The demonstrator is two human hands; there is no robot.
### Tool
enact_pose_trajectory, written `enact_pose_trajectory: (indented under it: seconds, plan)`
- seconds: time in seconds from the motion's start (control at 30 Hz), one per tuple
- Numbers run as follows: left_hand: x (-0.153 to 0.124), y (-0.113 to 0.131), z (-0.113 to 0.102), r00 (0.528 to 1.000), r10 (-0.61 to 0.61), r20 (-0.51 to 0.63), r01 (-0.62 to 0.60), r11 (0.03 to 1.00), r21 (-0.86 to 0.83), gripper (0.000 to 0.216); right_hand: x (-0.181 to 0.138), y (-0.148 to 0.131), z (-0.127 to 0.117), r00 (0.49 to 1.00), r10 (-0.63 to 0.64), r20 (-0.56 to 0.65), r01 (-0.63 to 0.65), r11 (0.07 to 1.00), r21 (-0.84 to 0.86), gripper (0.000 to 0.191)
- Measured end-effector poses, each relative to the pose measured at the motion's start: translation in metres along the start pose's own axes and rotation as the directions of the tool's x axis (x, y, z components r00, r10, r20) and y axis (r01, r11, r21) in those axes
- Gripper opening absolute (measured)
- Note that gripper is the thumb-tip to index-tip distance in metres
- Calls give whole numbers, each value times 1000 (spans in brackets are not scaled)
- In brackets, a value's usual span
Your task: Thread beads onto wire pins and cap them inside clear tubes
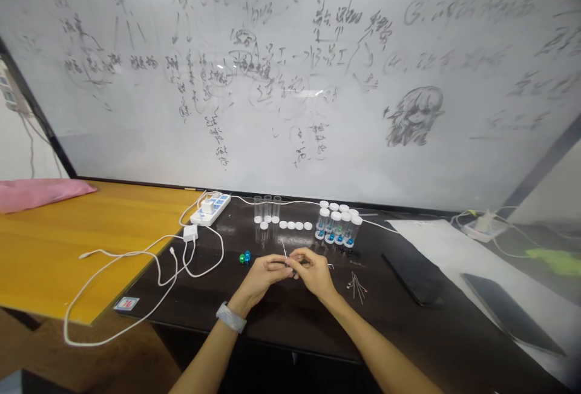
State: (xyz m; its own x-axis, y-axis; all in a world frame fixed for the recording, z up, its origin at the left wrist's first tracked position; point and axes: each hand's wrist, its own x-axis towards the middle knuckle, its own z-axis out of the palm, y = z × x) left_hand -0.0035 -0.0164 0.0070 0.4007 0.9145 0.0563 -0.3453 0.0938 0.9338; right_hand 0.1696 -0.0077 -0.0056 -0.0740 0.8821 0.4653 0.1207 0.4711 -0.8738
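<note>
My left hand (267,272) and my right hand (315,269) meet above the front middle of the dark table, fingertips pinched together. A thin metal pin (284,250) sticks up between them, its lower end hidden by the fingers. Something small and dark at the fingertips is too small to name. Left of my hands lie a green ball (242,258) and a blue ball (247,255), both shiny. To the right, several thin pins with small heads (356,287) are spread out, and a short bent white piece (331,266) lies just beside my right hand.
Clear tubes with white caps (336,224), blue balls inside, stand at the back right. Clear tubes (267,208) and loose white caps (298,226) sit further left. A power strip (210,209), white cables (158,267), a black phone-like slab (413,278) and a tablet (511,311) lie around.
</note>
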Motion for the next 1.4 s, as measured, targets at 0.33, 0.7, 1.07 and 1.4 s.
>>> enact_pose_trajectory:
  seconds: [0.33,0.7,1.07,1.4]
  plan:
    - [3,-3,-5,997,-9,-81,12,999,37,52,3,-9,-21,941,-233,245,305,898,-318,23]
    - [5,-9,-5,986,74,-148,-50,986,159,49,2,-14,-20,866,-441,235,484,622,-616,20]
    - [7,-9,-5,974,152,-168,-105,960,260,43,1,-12,-5,934,-344,93,334,753,-567,25]
    - [10,-16,-13,969,191,-157,-127,930,344,43,6,-15,-21,900,-271,342,420,748,-513,16]
